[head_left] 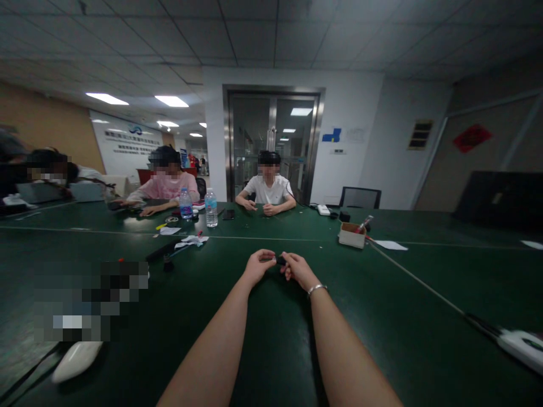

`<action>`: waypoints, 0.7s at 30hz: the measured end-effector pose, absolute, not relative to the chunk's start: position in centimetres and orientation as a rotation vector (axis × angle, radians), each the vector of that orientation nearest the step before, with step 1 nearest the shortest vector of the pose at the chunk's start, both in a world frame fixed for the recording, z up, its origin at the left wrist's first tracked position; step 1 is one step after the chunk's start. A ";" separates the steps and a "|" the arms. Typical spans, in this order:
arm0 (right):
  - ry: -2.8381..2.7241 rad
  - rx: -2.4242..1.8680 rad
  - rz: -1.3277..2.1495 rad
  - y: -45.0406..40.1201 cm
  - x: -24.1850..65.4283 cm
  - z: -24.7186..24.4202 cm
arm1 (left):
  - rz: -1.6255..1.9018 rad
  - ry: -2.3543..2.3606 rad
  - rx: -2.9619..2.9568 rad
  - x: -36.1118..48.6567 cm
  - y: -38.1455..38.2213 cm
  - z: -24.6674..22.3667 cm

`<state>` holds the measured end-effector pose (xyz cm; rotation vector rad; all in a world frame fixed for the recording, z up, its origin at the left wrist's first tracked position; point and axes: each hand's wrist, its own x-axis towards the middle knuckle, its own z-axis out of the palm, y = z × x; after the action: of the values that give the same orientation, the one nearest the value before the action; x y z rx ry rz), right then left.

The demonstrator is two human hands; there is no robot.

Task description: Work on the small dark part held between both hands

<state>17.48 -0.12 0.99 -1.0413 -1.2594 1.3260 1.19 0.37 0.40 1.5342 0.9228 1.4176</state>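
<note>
Both my hands meet over the middle of the dark green table (271,350). Between their fingertips is a small black object (280,260), too small to make out. My left hand (259,268) pinches at its left end, where a pale bit shows by the thumb. On the other side, my right hand (298,269) has its fingers curled round the black object, with a silver bracelet (317,289) at the wrist. The fingers hide most of the object.
An open box (352,236) stands right of my hands. Two water bottles (211,208), crumpled paper (192,241) and a black bottle (168,263) are to the left. A power strip (521,347) lies far right. People sit across the table.
</note>
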 end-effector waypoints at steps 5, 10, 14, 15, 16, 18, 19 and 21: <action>-1.199 -0.937 1.377 -0.2 17.6 1.0 | 1.453 0.939 1.529 1.2 0.5 0.3; -1.236 -1.000 1.360 -0.2 17.7 1.1 | 1.435 0.946 1.553 1.1 0.5 0.3; -1.201 -0.930 1.377 -0.2 17.6 1.1 | 1.431 0.977 1.538 1.1 0.3 0.4; -1.199 -0.950 1.377 -0.2 17.5 1.1 | 1.427 0.983 1.540 1.1 0.3 0.4; -1.210 -0.984 1.370 -0.1 17.5 1.1 | 1.424 0.985 1.546 1.1 0.2 0.5; -1.259 -1.037 1.340 0.0 17.4 1.1 | 1.422 0.985 1.564 1.2 0.1 0.6; -1.282 -1.037 1.329 0.0 17.4 1.1 | 1.420 0.986 1.566 1.2 0.1 0.6; -1.292 -0.994 1.327 0.0 17.4 1.1 | 1.416 0.996 1.550 1.3 0.1 0.6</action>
<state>17.39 -0.03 1.11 -0.9937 -1.2920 1.3274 1.28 0.06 0.65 1.5497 0.9961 1.4163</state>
